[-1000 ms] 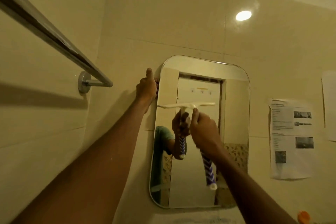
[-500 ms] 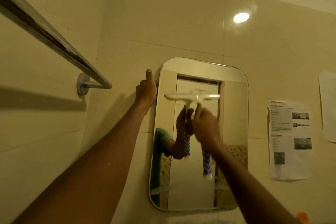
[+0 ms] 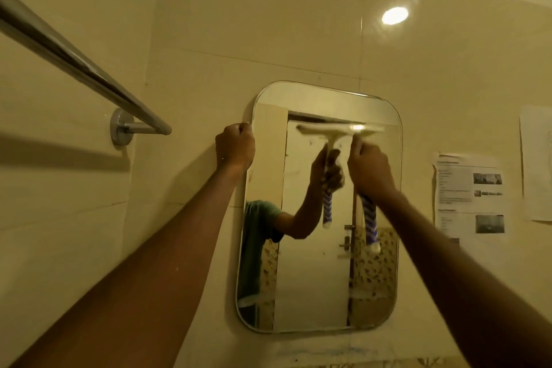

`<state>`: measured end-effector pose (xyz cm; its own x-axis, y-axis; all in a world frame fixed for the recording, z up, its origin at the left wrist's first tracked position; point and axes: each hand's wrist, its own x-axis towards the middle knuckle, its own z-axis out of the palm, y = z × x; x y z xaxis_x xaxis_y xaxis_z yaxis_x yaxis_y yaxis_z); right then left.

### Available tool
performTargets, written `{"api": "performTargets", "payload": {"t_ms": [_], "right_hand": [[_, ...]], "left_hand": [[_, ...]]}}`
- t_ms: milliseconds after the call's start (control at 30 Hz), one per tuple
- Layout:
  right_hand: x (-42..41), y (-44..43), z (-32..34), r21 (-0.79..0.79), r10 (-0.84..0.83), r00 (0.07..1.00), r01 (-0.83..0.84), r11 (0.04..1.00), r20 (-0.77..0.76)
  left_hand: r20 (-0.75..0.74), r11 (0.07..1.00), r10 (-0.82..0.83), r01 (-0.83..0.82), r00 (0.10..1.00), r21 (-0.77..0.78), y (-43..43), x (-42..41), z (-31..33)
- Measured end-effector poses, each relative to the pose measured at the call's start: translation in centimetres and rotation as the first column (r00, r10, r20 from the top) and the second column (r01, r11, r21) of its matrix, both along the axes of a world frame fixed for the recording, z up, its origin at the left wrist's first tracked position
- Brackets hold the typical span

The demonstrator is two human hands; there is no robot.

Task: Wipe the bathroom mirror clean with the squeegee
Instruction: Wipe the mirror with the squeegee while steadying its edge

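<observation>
Right hand (image 3: pixel 370 170) presses squeegee (image 3: pixel 340 130) (blurred) on mirror (image 3: pixel 313 278).

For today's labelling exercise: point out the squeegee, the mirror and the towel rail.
squeegee (image 3: pixel 340 129): head view, on its white blade bar.
mirror (image 3: pixel 313 287): head view, on the lower glass.
towel rail (image 3: pixel 89 75): head view, on the metal bar's middle.

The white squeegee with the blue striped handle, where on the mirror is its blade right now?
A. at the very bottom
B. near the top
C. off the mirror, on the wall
B: the white squeegee with the blue striped handle lies level across the upper part of the rounded rectangular wall mirror, held by the right hand, while the left hand grips the mirror's left edge.
</observation>
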<state>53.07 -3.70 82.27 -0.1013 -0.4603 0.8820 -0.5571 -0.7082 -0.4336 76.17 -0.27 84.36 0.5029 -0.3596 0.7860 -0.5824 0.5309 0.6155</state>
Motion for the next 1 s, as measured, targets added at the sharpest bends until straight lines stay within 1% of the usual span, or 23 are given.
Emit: {"api": "performTargets", "payload": {"t_ms": [100, 167, 200, 267, 367, 433, 467, 533, 667, 733, 867, 933, 1000], "right_hand": [[-0.6, 0.3, -7.7, 0.079, 0.036, 0.998, -0.032, 0.996, -0.044], [-1.3, 0.7, -8.7, 0.144, 0.034, 0.995, -0.021, 0.989, -0.091], [-1.7, 0.6, -7.7, 0.148, 0.042, 0.995, -0.029, 0.989, -0.09], [-2.6, 0.3, -3.5, 0.083, 0.04, 0.999, -0.038, 0.996, -0.027], [-3.8, -0.2, 2.8, 0.013, -0.016, 0.999, 0.015, 1.0, 0.051], [-4.3, -0.8, 3.2, 0.009, -0.041, 0.997, 0.04, 0.999, 0.059], [-4.5, -0.9, 1.9, 0.018, -0.02, 0.998, 0.019, 1.0, 0.055], [-4.6, -1.1, -3.3, 0.045, 0.02, 0.999, -0.022, 0.999, 0.033], [-4.3, -0.7, -15.9, 0.171, -0.009, 1.0, 0.005, 0.985, 0.023], [-4.0, 0.3, -19.6, 0.239, -0.037, 0.999, 0.032, 0.971, 0.015], [-4.4, 2.0, -22.4, 0.35, -0.041, 0.998, 0.058, 0.935, -0.056], [-4.9, 2.2, -21.7, 0.344, -0.007, 0.997, 0.034, 0.938, -0.079], [-5.7, 1.5, -19.2, 0.286, 0.015, 0.999, -0.005, 0.958, -0.033]], "left_hand": [[0.006, 1.0, 0.027, -0.027, 1.0, 0.004, -0.1, -0.1, -0.4], [0.002, 1.0, 0.031, -0.031, 1.0, 0.004, -0.2, -0.2, -0.8], [-0.003, 0.999, 0.033, -0.033, 0.999, -0.002, -0.2, -0.2, -1.0], [-0.01, 0.999, 0.038, -0.038, 0.999, -0.017, -0.3, -0.3, -1.0], [-0.011, 0.999, 0.039, -0.039, 0.999, -0.021, -0.2, -0.3, -1.2], [-0.007, 0.999, 0.048, -0.048, 0.999, -0.024, -0.1, -0.3, -1.6], [-0.004, 0.998, 0.059, -0.059, 0.998, -0.021, -0.1, -0.3, -2.0], [-0.001, 0.997, 0.077, -0.077, 0.997, -0.018, -0.2, -0.4, -2.8], [-0.001, 0.994, 0.112, -0.112, 0.994, -0.015, -0.2, -0.5, -4.8], [-0.012, 0.991, 0.136, -0.136, 0.991, -0.021, 0.0, -0.7, -6.3], [-0.033, 0.988, 0.157, -0.157, 0.987, 0.0, 0.3, -1.1, -9.2], [-0.039, 0.986, 0.165, -0.164, 0.986, 0.008, 0.5, -1.2, -9.8], [-0.045, 0.986, 0.165, -0.165, 0.985, 0.0, 0.5, -1.2, -10.0]]}}
